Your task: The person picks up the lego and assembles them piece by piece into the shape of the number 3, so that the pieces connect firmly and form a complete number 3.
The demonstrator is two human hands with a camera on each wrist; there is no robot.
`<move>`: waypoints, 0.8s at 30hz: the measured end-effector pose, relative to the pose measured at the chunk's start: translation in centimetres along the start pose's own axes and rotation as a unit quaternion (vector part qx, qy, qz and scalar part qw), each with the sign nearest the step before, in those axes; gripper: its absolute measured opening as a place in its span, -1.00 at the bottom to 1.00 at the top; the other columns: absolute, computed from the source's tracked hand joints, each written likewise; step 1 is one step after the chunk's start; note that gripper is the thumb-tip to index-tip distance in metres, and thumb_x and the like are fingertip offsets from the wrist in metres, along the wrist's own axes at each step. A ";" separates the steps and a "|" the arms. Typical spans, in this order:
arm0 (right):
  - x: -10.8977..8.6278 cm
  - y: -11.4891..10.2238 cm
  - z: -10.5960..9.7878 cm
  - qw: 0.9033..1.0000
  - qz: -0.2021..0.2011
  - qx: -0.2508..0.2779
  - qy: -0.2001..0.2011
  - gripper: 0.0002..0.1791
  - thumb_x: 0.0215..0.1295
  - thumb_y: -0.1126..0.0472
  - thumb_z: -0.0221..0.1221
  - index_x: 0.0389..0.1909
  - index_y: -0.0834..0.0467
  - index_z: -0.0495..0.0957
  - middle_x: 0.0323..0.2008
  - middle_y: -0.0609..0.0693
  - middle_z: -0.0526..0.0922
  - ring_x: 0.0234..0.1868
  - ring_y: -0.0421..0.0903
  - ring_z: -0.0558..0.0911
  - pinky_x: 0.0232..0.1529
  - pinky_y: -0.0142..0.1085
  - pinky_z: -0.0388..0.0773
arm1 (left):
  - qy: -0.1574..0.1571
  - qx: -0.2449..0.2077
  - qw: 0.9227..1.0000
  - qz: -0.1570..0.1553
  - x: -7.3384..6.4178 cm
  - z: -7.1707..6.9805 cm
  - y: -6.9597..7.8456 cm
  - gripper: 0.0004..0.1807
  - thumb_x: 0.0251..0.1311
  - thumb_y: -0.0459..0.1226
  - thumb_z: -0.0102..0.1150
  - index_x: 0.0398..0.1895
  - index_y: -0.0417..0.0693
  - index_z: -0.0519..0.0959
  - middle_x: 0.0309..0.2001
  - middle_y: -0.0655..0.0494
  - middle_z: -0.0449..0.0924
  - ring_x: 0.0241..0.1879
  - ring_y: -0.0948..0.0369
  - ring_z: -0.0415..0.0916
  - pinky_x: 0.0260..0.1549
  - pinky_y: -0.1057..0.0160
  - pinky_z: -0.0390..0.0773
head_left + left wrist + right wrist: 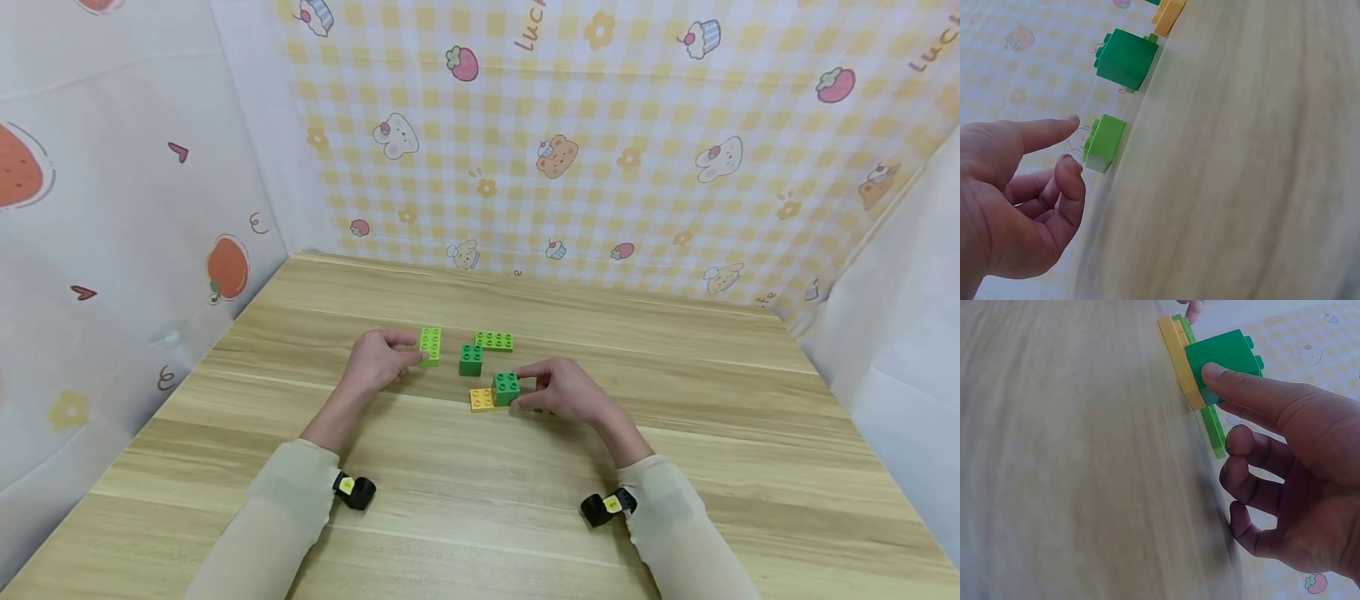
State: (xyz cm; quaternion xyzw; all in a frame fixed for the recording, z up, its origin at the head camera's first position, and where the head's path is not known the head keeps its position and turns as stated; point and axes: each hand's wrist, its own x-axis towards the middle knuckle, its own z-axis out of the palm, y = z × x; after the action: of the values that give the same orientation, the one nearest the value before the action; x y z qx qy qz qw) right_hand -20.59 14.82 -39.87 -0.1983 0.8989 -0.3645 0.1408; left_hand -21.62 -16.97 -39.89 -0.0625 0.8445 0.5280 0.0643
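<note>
My right hand [568, 390] pinches a dark green two-by-two building brick [506, 387] between thumb and fingers. This brick sits on one end of a flat yellow brick [481, 400], whose other studs show bare. In the right wrist view the thumb lies against the side of the dark green brick [1219, 356], just above the yellow brick [1179, 362]. Beside a light green brick [430, 346] is my left hand [375, 358], fingers loosely bent. The left wrist view shows thumb and forefinger apart, close to the light green brick [1107, 140] but not gripping it.
A second dark green brick [471, 360] stands between the hands. Behind it lies another light green brick [494, 341], placed crosswise. The wooden table [465, 517] ends at a yellow checked cloth [525, 208] at the back and a white cloth [135, 250] at the left.
</note>
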 end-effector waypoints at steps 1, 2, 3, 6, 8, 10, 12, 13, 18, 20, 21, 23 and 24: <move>0.0 0.0 0.0 1.000 -0.001 0.000 0.000 -0.44 0.22 0.07 0.53 0.24 0.09 0.71 -0.50 -0.07 0.54 -0.49 -0.16 0.43 -0.50 -0.37 0.33 | -0.002 -0.001 1.000 -0.004 0.0 0.0 0.0 -0.53 0.24 -0.28 0.47 0.18 -0.30 0.64 -0.22 -0.04 0.73 -0.46 0.25 0.53 -0.47 0.36 0.54; 0.0 0.0 0.0 1.000 -0.001 0.000 0.000 -0.45 0.22 0.07 0.53 0.24 0.09 0.71 -0.50 -0.07 0.54 -0.49 -0.17 0.42 -0.50 -0.37 0.33 | -0.004 -0.001 1.000 -0.008 0.0 0.1 0.0 -0.52 0.23 -0.28 0.48 0.19 -0.29 0.64 -0.22 -0.03 0.72 -0.46 0.25 0.52 -0.47 0.36 0.54; 0.0 0.0 0.0 1.000 -0.002 0.000 0.000 -0.45 0.22 0.08 0.52 0.24 0.09 0.71 -0.50 -0.07 0.54 -0.49 -0.17 0.42 -0.50 -0.37 0.33 | -0.006 0.000 1.000 -0.011 0.1 0.1 0.0 -0.50 0.23 -0.28 0.48 0.20 -0.29 0.63 -0.21 -0.04 0.71 -0.45 0.24 0.52 -0.47 0.36 0.53; 0.0 0.0 0.0 1.000 -0.001 0.001 0.002 -0.44 0.22 0.08 0.52 0.24 0.10 0.71 -0.50 -0.07 0.54 -0.49 -0.17 0.42 -0.50 -0.38 0.32 | -0.007 0.006 1.000 -0.017 0.1 0.2 -0.2 -0.46 0.23 -0.25 0.48 0.24 -0.29 0.60 -0.15 -0.07 0.70 -0.43 0.23 0.53 -0.45 0.36 0.54; 0.0 0.0 0.1 1.000 0.000 0.000 0.003 -0.44 0.21 0.08 0.53 0.24 0.10 0.71 -0.49 -0.07 0.54 -0.49 -0.17 0.42 -0.50 -0.38 0.32 | -0.007 0.014 1.000 -0.017 0.1 0.3 -0.3 -0.42 0.24 -0.23 0.48 0.27 -0.29 0.58 -0.12 -0.09 0.69 -0.42 0.22 0.54 -0.43 0.35 0.55; 0.1 0.0 0.1 1.000 -0.003 0.000 0.004 -0.44 0.21 0.08 0.53 0.24 0.10 0.71 -0.49 -0.06 0.55 -0.49 -0.17 0.42 -0.50 -0.38 0.32 | -0.004 0.022 1.000 -0.016 0.1 0.3 -0.4 -0.41 0.24 -0.21 0.47 0.28 -0.29 0.57 -0.11 -0.11 0.69 -0.41 0.22 0.55 -0.43 0.34 0.55; 0.1 0.1 0.1 1.000 -0.006 -0.001 0.004 -0.44 0.21 0.08 0.53 0.24 0.11 0.71 -0.49 -0.06 0.55 -0.49 -0.18 0.42 -0.50 -0.38 0.33 | -0.002 0.027 1.000 -0.016 0.1 0.5 -0.4 -0.41 0.24 -0.20 0.48 0.27 -0.28 0.58 -0.10 -0.12 0.69 -0.42 0.22 0.56 -0.42 0.33 0.56; 0.1 0.1 0.1 1.000 -0.007 -0.002 0.004 -0.44 0.21 0.08 0.53 0.24 0.10 0.71 -0.49 -0.06 0.56 -0.50 -0.18 0.42 -0.50 -0.38 0.33 | -0.001 0.031 0.999 -0.013 0.1 0.5 -0.4 -0.41 0.24 -0.18 0.48 0.26 -0.29 0.58 -0.09 -0.14 0.70 -0.42 0.22 0.56 -0.42 0.33 0.56; 0.0 0.1 0.1 1.000 -0.008 -0.001 0.005 -0.44 0.21 0.09 0.53 0.24 0.12 0.71 -0.49 -0.06 0.56 -0.50 -0.18 0.43 -0.51 -0.38 0.34 | 0.007 0.055 0.998 -0.001 0.3 0.9 -0.3 -0.40 0.21 -0.13 0.50 0.22 -0.30 0.61 0.03 -0.22 0.72 -0.44 0.22 0.59 -0.45 0.33 0.58; 0.0 0.1 0.1 1.000 -0.007 0.001 0.006 -0.43 0.21 0.09 0.53 0.24 0.13 0.70 -0.50 -0.06 0.56 -0.50 -0.18 0.42 -0.51 -0.38 0.34 | 0.011 0.066 0.998 0.002 0.4 1.0 -0.3 -0.40 0.20 -0.12 0.50 0.20 -0.31 0.62 0.08 -0.24 0.71 -0.41 0.20 0.61 -0.44 0.32 0.58; 0.0 0.1 0.1 1.000 -0.006 0.002 0.006 -0.43 0.21 0.09 0.53 0.25 0.13 0.70 -0.50 -0.06 0.57 -0.50 -0.18 0.42 -0.51 -0.38 0.34 | 0.014 0.074 0.997 0.003 0.5 1.1 -0.3 -0.40 0.20 -0.10 0.50 0.20 -0.31 0.63 0.11 -0.24 0.70 -0.37 0.19 0.62 -0.41 0.32 0.58; 0.0 0.1 0.2 1.000 -0.007 0.002 0.007 -0.42 0.21 0.09 0.53 0.25 0.13 0.70 -0.49 -0.06 0.57 -0.50 -0.18 0.43 -0.51 -0.38 0.34 | 0.018 0.086 0.996 0.006 0.6 1.2 -0.4 -0.40 0.19 -0.09 0.50 0.18 -0.31 0.64 0.14 -0.25 0.69 -0.28 0.14 0.65 -0.35 0.30 0.59; 0.0 0.1 0.2 1.000 -0.007 0.002 0.007 -0.43 0.21 0.09 0.53 0.25 0.13 0.70 -0.49 -0.06 0.57 -0.50 -0.17 0.43 -0.51 -0.38 0.34 | 0.019 0.092 0.996 0.008 0.6 1.2 -0.4 -0.40 0.20 -0.08 0.50 0.18 -0.31 0.64 0.16 -0.25 0.68 -0.23 0.11 0.65 -0.31 0.28 0.59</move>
State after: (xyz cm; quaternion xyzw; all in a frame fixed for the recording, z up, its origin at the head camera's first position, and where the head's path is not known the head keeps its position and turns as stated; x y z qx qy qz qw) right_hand -20.55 14.77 -40.04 -0.2019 0.8978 -0.3685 0.1319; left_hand -22.11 -16.07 -40.87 -0.0595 0.8910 0.4474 0.0498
